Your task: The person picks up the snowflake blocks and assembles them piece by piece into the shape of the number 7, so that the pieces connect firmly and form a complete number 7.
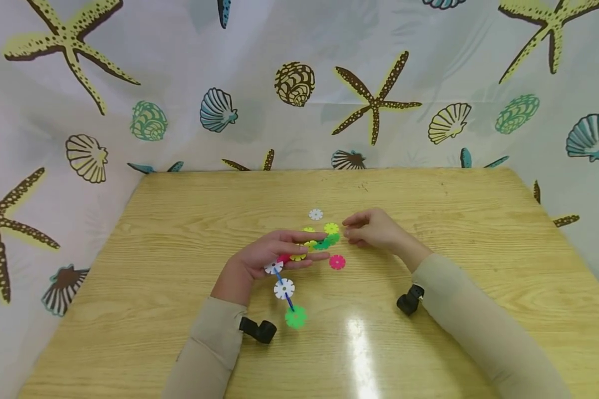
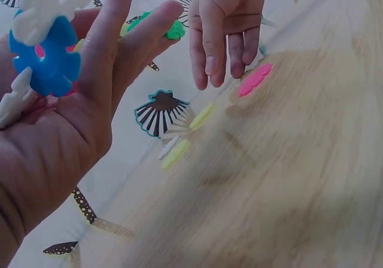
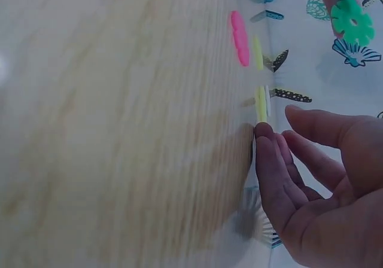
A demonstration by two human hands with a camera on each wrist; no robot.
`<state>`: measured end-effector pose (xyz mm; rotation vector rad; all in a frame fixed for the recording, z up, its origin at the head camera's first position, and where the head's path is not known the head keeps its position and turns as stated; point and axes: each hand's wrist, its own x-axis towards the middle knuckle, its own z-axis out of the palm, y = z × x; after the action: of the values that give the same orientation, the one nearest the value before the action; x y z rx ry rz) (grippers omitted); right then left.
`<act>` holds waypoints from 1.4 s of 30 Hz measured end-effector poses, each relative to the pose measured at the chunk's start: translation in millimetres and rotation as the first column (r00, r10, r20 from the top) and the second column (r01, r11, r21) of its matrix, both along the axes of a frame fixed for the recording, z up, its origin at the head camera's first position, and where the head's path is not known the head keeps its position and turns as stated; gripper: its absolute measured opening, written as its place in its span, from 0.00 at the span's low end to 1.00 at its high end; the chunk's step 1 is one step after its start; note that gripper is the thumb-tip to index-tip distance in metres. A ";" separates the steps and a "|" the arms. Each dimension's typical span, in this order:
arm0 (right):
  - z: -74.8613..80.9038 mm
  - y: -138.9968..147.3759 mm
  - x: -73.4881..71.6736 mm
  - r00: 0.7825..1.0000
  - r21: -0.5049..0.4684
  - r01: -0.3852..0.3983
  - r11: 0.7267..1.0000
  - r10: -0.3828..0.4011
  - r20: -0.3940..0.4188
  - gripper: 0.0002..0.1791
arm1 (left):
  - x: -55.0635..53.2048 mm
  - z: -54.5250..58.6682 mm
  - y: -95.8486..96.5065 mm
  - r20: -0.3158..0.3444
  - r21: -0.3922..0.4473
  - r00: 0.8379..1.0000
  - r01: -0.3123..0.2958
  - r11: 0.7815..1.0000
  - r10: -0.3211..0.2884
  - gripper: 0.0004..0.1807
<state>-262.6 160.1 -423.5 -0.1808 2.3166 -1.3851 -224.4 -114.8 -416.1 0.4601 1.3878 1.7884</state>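
My left hand [image 1: 262,252] holds a chain of notched plastic discs [image 1: 284,288] above the table, its fingers stretched along the links. One end hangs past the wrist to a green disc [image 1: 295,317]; the other shows green discs [image 1: 333,239] by the fingertips. A blue disc [image 2: 51,61] lies over the palm in the left wrist view. Opposite, my right hand [image 1: 376,230] hovers with loosely bent fingers and nothing visible between them. Close to its fingertips lies a loose yellow disc [image 1: 331,228]. The fingers cover some links.
On the wooden table [image 1: 454,221] lie a loose white disc [image 1: 316,214] behind the hands and a pink disc [image 1: 336,262] in front of the right hand. Another yellow disc [image 1: 308,229] is partly behind the left fingers. A patterned curtain [image 1: 259,50] borders the table.
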 end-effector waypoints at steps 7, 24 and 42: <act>-1.2 -12.4 -10.3 1.000 0.015 0.017 1.000 -0.017 0.000 0.20 | -1.0 -4.5 -6.8 0.030 0.006 0.998 0.056 0.998 -0.056 0.27; -5.1 -30.9 -17.3 0.969 0.312 -0.026 0.950 0.101 -0.224 0.20 | -3.2 -10.1 -12.1 0.042 0.054 0.995 0.089 0.995 -0.091 0.27; -2.7 -29.9 -9.3 0.960 0.156 0.035 0.987 0.010 -0.280 0.13 | -6.0 -10.2 -12.3 0.063 0.070 0.995 0.078 0.994 -0.083 0.27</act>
<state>-271.9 130.2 -426.2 -0.3332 2.6525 -1.2384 -230.4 -127.1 -426.3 0.4821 1.2494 1.7737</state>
